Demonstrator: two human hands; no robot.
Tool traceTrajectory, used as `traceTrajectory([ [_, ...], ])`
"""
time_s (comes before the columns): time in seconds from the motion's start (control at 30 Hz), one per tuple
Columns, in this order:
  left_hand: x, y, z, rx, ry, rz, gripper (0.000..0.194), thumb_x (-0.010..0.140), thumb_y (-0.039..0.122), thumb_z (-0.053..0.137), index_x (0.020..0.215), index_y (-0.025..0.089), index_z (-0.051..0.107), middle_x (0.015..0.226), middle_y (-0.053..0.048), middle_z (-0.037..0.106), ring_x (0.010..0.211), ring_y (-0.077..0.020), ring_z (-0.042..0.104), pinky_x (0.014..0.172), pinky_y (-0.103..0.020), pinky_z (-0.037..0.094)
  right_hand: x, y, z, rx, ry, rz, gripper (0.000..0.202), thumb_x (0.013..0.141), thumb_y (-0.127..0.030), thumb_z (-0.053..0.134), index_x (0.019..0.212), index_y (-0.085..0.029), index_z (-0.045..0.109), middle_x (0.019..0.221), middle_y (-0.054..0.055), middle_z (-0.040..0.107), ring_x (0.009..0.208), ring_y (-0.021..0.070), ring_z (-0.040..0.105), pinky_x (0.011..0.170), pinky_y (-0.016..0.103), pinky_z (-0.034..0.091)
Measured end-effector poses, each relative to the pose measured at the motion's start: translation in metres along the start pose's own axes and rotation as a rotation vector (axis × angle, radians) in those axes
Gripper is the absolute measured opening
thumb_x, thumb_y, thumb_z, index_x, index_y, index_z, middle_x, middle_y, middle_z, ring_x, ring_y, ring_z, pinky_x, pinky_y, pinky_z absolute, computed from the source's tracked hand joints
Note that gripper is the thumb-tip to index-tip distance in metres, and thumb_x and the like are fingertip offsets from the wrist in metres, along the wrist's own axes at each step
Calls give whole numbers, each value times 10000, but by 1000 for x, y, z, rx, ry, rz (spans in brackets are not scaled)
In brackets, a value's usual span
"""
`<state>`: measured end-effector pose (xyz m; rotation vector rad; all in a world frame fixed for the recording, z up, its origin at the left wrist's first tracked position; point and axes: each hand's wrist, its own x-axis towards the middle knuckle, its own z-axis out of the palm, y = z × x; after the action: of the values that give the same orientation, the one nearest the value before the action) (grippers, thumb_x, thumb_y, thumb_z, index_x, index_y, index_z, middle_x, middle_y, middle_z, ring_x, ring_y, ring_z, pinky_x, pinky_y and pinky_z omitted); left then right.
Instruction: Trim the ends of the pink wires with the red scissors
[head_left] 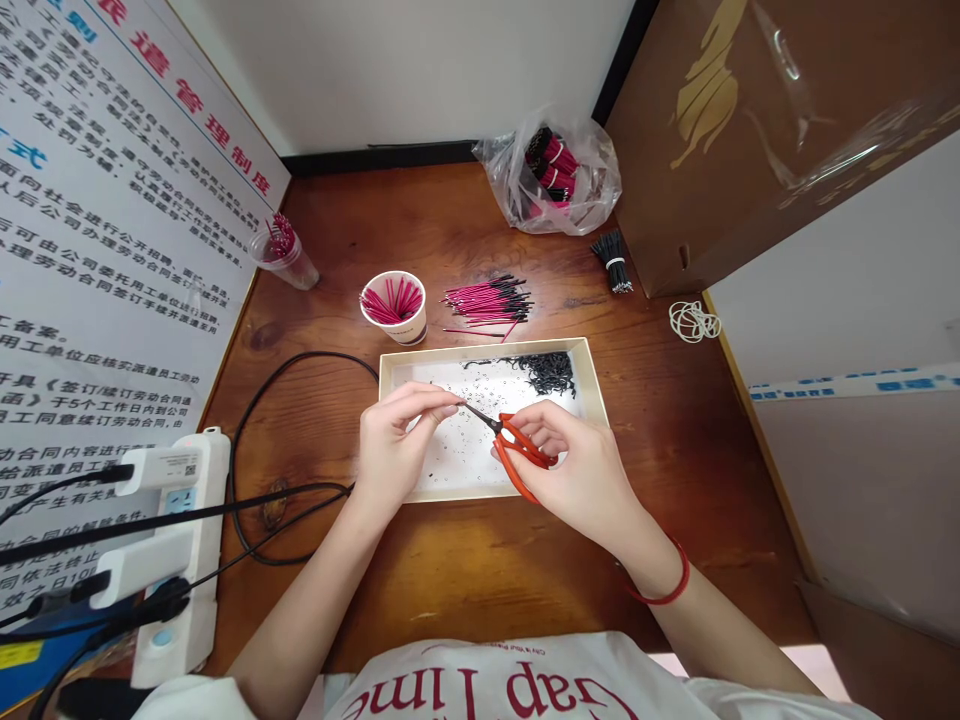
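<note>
My right hand (581,465) is closed around the red handles of a pair of small scissors (519,455). Their dark blades point left and reach the fingertips of my left hand (401,440). Thumb and forefinger of that hand are pinched together; whatever is between them is too small to make out. Both hands are above a shallow cream box (596,385) with a white bottom. A heap of short black pieces (551,373) lies in its far right corner, and tiny dark bits are scattered over the bottom.
Behind the box are a paper cup (411,328) of pink sticks and a pile of pink, black-ended sticks (487,302). Farther off are a plastic bag (592,190), a black bundle (615,265), white bands (694,322) and a clear cup (296,268). A power strip (202,540) with cables stands left.
</note>
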<state>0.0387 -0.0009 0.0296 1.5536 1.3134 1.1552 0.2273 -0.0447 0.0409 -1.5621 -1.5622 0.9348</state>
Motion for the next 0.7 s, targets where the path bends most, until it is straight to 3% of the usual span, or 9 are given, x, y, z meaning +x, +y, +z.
traceTrajectory([
  [0.7,0,0,-1,18,-37,62,176,828,117,680,797,228,813,790,-23,764,748,-147,686,684,-232,546,-1,5,-1,21,8,-5,75,762,-177,729,820,-213,700,699,-13,742,559,113,645,526,206,521],
])
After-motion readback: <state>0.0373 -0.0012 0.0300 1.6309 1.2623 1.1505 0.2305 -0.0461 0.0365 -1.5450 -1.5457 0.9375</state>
